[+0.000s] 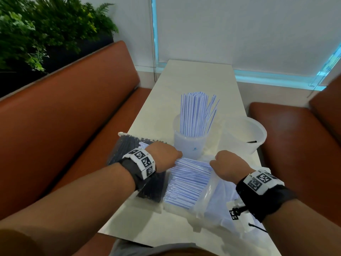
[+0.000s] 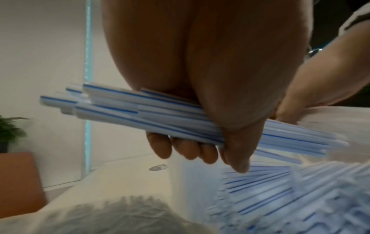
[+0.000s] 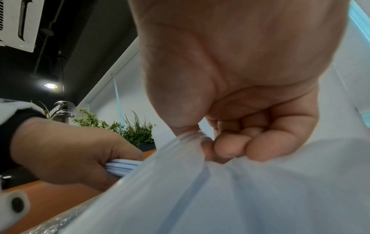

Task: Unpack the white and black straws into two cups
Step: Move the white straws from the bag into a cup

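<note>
Green plants (image 1: 46,30) stand behind a brown bench seat (image 1: 73,111) beside the table (image 1: 195,78).

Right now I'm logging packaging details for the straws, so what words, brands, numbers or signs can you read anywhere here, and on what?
No readable words, brands or numbers.
Cup holding white straws: a small blue mark on its wall, too small to read.
Left wristband: black-and-white square code markers, no letters made out.
Right wristband: the same kind of markers.
Clear bag: a small black-and-white marker tag by it, no text.
Black straw pack: no label visible.

right hand (image 3: 240,98) pinching plastic bag (image 3: 230,197)
</note>
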